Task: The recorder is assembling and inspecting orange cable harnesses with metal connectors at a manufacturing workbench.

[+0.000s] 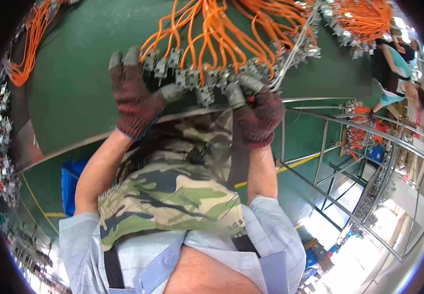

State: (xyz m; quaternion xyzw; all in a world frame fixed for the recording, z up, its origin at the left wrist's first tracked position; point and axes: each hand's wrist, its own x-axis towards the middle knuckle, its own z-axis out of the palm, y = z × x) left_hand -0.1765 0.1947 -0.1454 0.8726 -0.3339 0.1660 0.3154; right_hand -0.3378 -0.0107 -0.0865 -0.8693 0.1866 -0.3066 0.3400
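A bundle of orange cables (217, 34) lies on the green tabletop, its grey metal connectors (187, 77) spread along the near side. My left hand (138, 95), in a dark red glove with grey fingertips, is open at the left end of the connectors. Its fingers stretch away from me, and its thumb points right, close to the connectors. My right hand (260, 110), gloved alike, is curled closed at the right part of the row. Its fingertips are against the connectors, and what they pinch is hidden. One connector (205, 96) sticks out toward me between the hands.
White cables (297, 44) run beside the orange bundle. More orange cable bundles lie at the far right (361, 19) and far left (28, 44). A metal tube frame (329, 117) stands on the right, with a co-worker (398, 88) beyond. Below the table's left edge is a blue bin (69, 186).
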